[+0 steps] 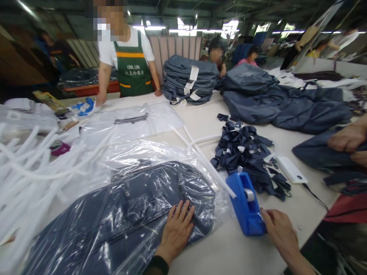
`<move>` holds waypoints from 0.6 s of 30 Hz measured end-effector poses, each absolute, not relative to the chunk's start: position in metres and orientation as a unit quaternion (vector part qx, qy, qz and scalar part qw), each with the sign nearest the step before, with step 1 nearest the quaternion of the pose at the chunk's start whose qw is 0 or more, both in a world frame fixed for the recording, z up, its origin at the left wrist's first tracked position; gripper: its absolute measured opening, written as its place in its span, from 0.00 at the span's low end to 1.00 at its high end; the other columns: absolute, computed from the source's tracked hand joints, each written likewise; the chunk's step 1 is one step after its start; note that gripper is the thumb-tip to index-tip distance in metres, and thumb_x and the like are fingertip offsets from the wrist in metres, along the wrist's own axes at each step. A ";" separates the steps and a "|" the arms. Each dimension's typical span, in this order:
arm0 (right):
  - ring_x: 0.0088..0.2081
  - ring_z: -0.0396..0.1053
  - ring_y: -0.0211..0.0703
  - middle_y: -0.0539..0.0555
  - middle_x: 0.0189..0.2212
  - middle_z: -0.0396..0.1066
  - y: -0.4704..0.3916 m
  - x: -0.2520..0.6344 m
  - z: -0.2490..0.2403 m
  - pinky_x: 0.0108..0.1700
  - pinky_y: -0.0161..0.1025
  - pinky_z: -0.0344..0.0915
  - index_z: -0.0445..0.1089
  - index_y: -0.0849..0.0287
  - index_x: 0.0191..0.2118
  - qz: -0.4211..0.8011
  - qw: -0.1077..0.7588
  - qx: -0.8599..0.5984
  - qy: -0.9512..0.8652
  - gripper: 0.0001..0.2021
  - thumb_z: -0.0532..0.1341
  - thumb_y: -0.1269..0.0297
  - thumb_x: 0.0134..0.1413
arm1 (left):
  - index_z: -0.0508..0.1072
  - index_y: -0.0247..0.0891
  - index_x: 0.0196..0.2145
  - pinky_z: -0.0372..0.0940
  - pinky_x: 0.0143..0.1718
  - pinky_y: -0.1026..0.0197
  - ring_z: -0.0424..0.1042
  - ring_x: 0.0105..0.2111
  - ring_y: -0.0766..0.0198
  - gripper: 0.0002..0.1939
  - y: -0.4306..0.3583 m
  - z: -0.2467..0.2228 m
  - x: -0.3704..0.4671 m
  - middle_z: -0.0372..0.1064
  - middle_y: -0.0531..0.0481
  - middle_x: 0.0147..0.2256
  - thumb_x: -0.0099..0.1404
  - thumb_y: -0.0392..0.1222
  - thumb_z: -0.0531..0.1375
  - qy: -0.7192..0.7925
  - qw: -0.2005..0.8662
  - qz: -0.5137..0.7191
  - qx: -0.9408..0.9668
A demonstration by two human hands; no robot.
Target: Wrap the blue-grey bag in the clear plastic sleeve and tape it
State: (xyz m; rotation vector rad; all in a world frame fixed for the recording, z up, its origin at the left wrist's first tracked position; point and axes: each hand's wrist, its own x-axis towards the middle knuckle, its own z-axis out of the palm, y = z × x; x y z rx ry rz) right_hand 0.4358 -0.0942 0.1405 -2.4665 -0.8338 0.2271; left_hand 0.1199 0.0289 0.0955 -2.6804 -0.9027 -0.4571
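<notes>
A dark blue bag (137,206) lies flat on the table inside a clear plastic sleeve (126,151). My left hand (178,227) rests palm down on its right part, fingers stretched out over the plastic. At the near end of a blue tape dispenser (239,194) is my right hand (279,229), its fingers curled in and touching or almost touching that end. Whatever is between those fingertips is hidden. A small roll of tape (250,195) sits in the dispenser.
Dark blue straps (241,149) lie heaped behind the dispenser, beside a white device (291,170) with a cable. White foam tubes (25,172) cover the left side. Stacked bags (190,78) stand at the back. A co-worker in a green apron (133,68) stands opposite; another person's hands (348,137) are at right.
</notes>
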 end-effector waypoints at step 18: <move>0.41 0.68 0.50 0.56 0.40 0.71 -0.118 0.423 0.148 0.41 0.40 0.68 0.72 0.58 0.18 0.239 0.545 -0.795 -0.121 0.22 0.67 0.42 0.23 | 0.54 0.42 0.62 0.55 0.55 0.51 0.59 0.58 0.54 0.28 0.030 0.091 0.118 0.59 0.49 0.61 0.65 0.42 0.53 -0.297 0.151 -0.143 -0.932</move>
